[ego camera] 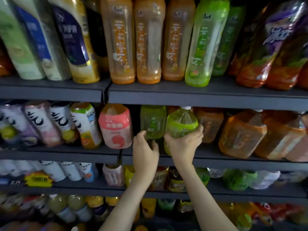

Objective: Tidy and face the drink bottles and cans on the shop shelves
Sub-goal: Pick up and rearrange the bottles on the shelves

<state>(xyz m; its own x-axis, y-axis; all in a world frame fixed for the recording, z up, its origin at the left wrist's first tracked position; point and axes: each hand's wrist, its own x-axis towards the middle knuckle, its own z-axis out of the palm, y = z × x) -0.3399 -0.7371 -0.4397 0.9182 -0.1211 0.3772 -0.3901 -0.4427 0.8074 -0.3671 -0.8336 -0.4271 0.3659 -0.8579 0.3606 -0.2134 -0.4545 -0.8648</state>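
Green front bottle (181, 129), tilted, sits gripped in my right hand (183, 144), left hand (145, 150) curled round the back bottle (152, 122); a slip could knock the pink bottle (115, 125) on the left off the shelf (233, 165).

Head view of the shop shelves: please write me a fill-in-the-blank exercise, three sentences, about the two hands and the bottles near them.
1. The right hand grips a light green bottle with a ____ cap.
2. The left hand holds a darker green bottle, to the ____ of the light one.
3. Left of both stands a squat bottle with a ____ label.

Missing words: white; left; pink.
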